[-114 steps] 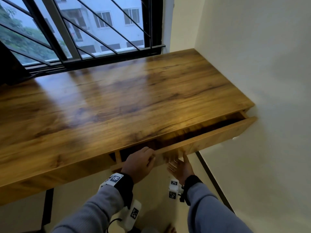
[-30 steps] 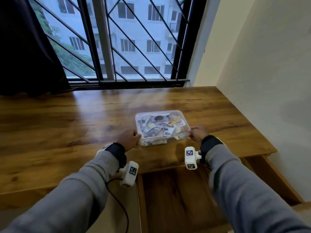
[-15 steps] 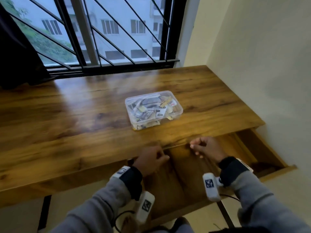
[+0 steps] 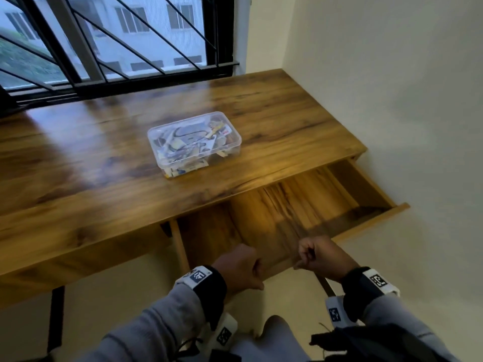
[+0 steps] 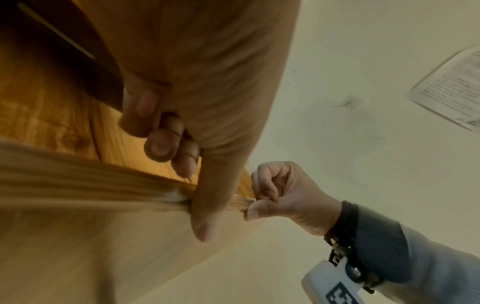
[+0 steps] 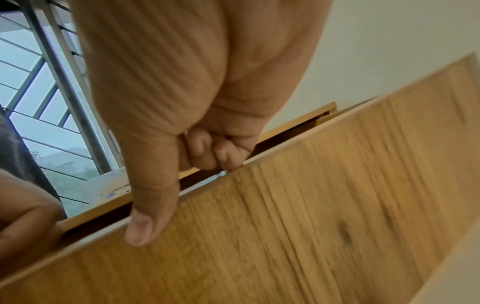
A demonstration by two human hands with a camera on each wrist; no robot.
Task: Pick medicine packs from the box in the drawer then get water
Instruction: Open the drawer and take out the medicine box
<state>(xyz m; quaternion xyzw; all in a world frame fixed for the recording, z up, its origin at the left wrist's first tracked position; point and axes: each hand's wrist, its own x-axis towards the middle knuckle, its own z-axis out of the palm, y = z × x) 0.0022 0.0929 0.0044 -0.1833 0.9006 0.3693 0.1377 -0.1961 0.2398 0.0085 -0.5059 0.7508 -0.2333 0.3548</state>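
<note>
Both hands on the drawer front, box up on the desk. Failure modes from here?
1. Fingers of both the left hand and right hand curl over the drawer front; they may get pinched under the desk edge if it is pushed shut.
2. The box is lidded, so packs are not yet reachable.

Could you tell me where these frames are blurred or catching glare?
Head view: window glare washes the desk top, and the drawer front is motion-smeared. Left wrist view: that board streaks beside the left hand. Right wrist view: wood grain smears below the right hand.
</note>
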